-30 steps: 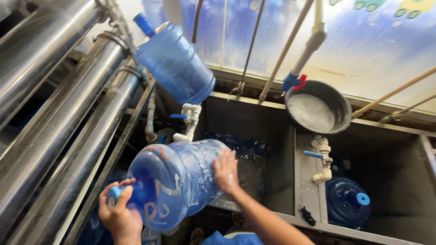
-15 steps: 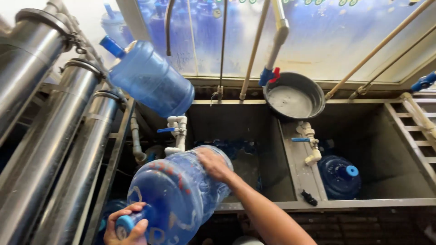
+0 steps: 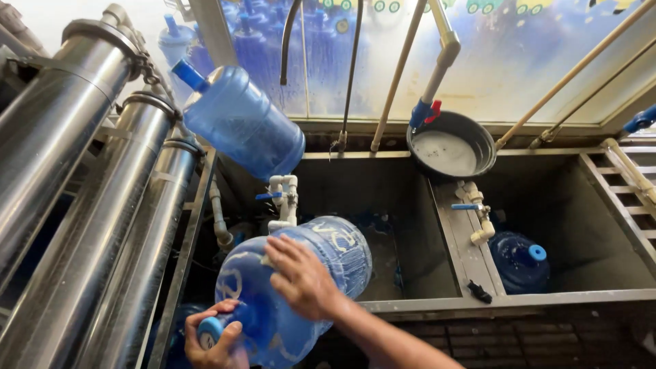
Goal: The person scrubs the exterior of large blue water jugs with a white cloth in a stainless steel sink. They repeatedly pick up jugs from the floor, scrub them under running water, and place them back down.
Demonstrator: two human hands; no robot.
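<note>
A large blue water jug lies tilted on its side over the left basin, soapy streaks on its wall. My left hand grips its neck by the blue cap at the bottom of the view. My right hand lies flat with spread fingers on the jug's upper side. A second blue jug rests tilted against the steel pipes above, cap pointing up-left.
Several thick steel cylinders run along the left. A dark basin holds white taps. A black bowl sits on the back ledge. A third blue jug stands in the right basin. Pipes and hoses hang before the window.
The jug in my hands has turned and come a little nearer, with my right hand sliding lower across its side. The view has shifted slightly right.
</note>
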